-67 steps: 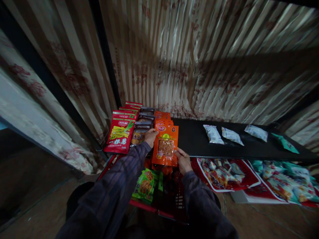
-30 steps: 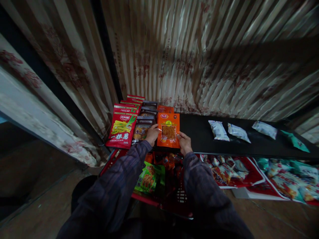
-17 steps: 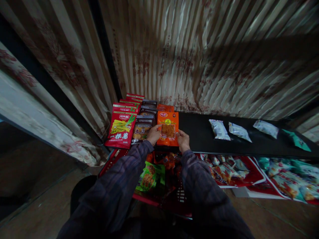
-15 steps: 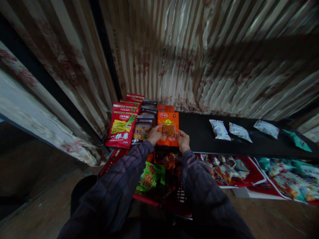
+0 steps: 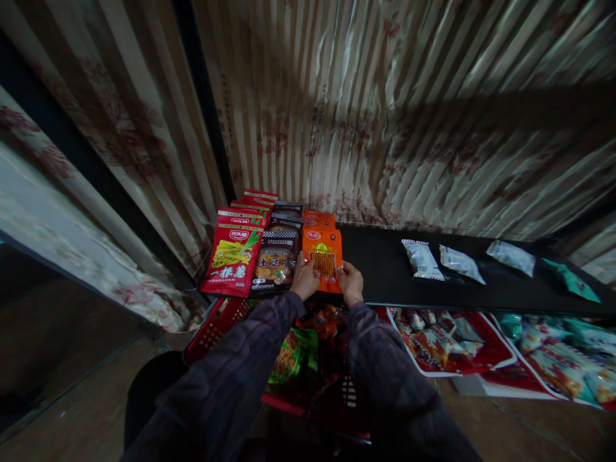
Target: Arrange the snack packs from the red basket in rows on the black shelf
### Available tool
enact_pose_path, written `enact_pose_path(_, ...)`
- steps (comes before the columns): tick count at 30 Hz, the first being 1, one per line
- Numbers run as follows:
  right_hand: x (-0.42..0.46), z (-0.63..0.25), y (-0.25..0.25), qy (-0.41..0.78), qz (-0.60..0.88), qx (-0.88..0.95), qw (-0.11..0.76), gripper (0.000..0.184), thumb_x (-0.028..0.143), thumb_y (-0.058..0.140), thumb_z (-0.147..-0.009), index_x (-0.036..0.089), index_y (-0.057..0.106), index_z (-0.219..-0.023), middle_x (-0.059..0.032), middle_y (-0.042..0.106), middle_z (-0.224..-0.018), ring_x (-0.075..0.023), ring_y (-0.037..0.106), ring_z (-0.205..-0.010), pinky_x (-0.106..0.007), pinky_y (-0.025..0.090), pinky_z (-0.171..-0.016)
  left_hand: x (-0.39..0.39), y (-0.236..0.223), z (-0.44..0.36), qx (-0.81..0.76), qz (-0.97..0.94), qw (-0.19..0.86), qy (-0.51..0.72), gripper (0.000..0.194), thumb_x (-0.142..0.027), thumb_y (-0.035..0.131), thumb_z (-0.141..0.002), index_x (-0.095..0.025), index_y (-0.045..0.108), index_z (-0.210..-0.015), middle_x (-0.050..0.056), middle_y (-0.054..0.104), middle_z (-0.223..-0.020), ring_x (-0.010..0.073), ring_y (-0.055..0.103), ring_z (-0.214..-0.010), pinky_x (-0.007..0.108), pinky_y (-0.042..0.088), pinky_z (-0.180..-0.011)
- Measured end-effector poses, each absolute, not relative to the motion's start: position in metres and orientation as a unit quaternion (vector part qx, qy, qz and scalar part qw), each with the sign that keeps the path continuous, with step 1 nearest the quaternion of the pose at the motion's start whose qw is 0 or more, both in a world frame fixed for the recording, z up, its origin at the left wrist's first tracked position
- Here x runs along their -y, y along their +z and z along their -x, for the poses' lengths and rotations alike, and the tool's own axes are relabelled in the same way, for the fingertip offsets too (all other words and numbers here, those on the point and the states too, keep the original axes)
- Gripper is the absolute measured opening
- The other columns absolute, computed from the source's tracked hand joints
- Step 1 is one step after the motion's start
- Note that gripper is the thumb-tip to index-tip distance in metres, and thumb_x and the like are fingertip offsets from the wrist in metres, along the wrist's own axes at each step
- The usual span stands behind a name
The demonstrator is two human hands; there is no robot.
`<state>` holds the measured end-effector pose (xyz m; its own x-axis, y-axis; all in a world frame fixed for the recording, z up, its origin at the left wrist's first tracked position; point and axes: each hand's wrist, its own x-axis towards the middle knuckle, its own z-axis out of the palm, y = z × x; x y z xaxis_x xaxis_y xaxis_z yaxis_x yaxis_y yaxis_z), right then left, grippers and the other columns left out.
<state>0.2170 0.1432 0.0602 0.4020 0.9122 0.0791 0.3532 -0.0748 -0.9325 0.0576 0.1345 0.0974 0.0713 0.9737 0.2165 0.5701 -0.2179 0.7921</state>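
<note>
An orange snack packet (image 5: 324,260) lies on the black shelf at the front of a short row of like packets, the others partly covered behind it. My left hand (image 5: 304,280) grips its left side, fingers curled at the edge. On the opposite edge my right hand (image 5: 350,281) pinches the packet. Just left of my left hand is a row of brown potato-chip packets (image 5: 275,260). Beyond those, red packets (image 5: 231,256) with a green-onion picture overlap in a row at the shelf's left end.
Farther right on the black shelf (image 5: 375,266) lie three small white packets (image 5: 422,259) and a teal one (image 5: 572,280). Below stand a red basket (image 5: 212,333) holding a green snack packet (image 5: 293,356) and red trays of snacks (image 5: 445,343). A dark post (image 5: 205,96) and pleated curtain (image 5: 308,115) rise behind.
The orange packet has moved slightly back and lies more squarely over its row, with both hands still at its sides. The view has tilted up a little.
</note>
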Motion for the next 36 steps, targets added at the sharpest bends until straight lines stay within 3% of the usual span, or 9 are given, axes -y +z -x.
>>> enact_pose_path(4,-0.139,-0.213,0.07,0.239,0.71,0.463,0.473,0.032,0.027,0.057,-0.076,0.023,0.072,-0.105,-0.0032,0.076,-0.093,-0.018,0.069,-0.087,-0.029,0.052,-0.084,-0.128,0.095,-0.064,-0.577,-0.706,0.228,0.34,0.058,-0.008,0.058,-0.072,-0.004,0.058,-0.13,0.021,0.036,-0.156,0.0376,0.021,-0.149,0.049,0.022,-0.123)
enact_pose_path(9,-0.134,-0.209,0.08,0.215,0.728,0.474,0.447,0.045,0.026,0.056,-0.077,0.021,0.066,-0.121,-0.0037,0.074,-0.091,-0.0186,0.067,-0.081,-0.031,0.052,-0.082,-0.122,0.095,-0.069,-0.594,-0.726,0.196,0.287,0.064,-0.008,0.055,-0.073,0.003,0.049,-0.136,0.027,0.025,-0.159,0.038,0.013,-0.151,0.049,0.02,-0.123)
enact_pose_path(17,-0.131,-0.208,0.078,0.206,0.725,0.479,0.45,0.048,0.025,0.056,-0.077,0.022,0.066,-0.124,-0.0034,0.07,-0.088,-0.0194,0.064,-0.078,-0.033,0.05,-0.08,-0.123,0.092,-0.066,-0.569,-0.755,0.176,0.272,0.067,-0.012,0.051,-0.074,0.001,0.045,-0.139,0.024,0.036,-0.155,0.0368,0.011,-0.151,0.053,0.021,-0.122)
enact_pose_path(23,-0.133,-0.21,0.078,0.218,0.728,0.459,0.461,0.043,0.024,0.06,-0.074,0.025,0.069,-0.116,-0.001,0.069,-0.082,-0.0177,0.064,-0.076,-0.031,0.05,-0.081,-0.123,0.092,-0.066,-0.549,-0.772,0.176,0.268,0.07,-0.013,0.049,-0.074,0.002,0.042,-0.142,0.025,0.037,-0.154,0.0359,0.013,-0.151,0.053,0.017,-0.123)
enact_pose_path(29,-0.135,-0.213,0.074,0.232,0.723,0.459,0.462,0.043,0.024,0.057,-0.078,0.017,0.066,-0.119,-0.0071,0.071,-0.1,-0.0179,0.065,-0.088,-0.03,0.05,-0.086,-0.121,0.093,-0.067,-0.547,-0.774,0.173,0.268,0.066,-0.012,0.048,-0.078,0.011,0.04,-0.139,0.032,0.032,-0.154,0.0358,0.014,-0.151,0.05,0.014,-0.123)
enact_pose_path(36,-0.112,-0.214,0.083,0.193,0.686,0.476,0.515,0.04,0.024,0.053,-0.08,0.012,0.066,-0.117,-0.0127,0.066,-0.111,-0.0186,0.064,-0.093,-0.032,0.05,-0.092,-0.116,0.104,-0.071,-0.534,-0.781,0.162,0.279,0.059,-0.006,0.05,-0.077,0.003,0.049,-0.135,0.027,0.036,-0.154,0.0334,0.018,-0.151,0.05,0.015,-0.123)
